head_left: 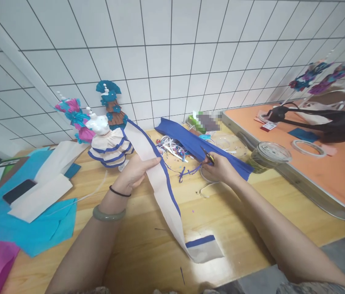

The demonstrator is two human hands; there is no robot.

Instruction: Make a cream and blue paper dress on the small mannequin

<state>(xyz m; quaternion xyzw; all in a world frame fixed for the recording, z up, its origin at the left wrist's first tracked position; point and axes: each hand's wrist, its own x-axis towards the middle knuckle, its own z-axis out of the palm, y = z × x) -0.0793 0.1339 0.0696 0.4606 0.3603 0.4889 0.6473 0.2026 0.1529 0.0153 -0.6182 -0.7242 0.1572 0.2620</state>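
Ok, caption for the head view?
Left hand pinches a blue-edged white strip; right hand holds scissors near blue paper.

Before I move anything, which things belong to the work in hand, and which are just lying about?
In use: blue-edged white strip, left hand; scissors, right hand; probably blue sheet, ruffled figure.

Lying about, it seems: phone, black bag, clear tub, scraps.

L hand (pixel 137 170) grips blue-edged white strip (pixel 165 198); R hand (pixel 220 168) holds scissors (pixel 209 157) nr blue sheet (pixel 184 138), w/ ruffled figure (pixel 111 148) beyond L hand.
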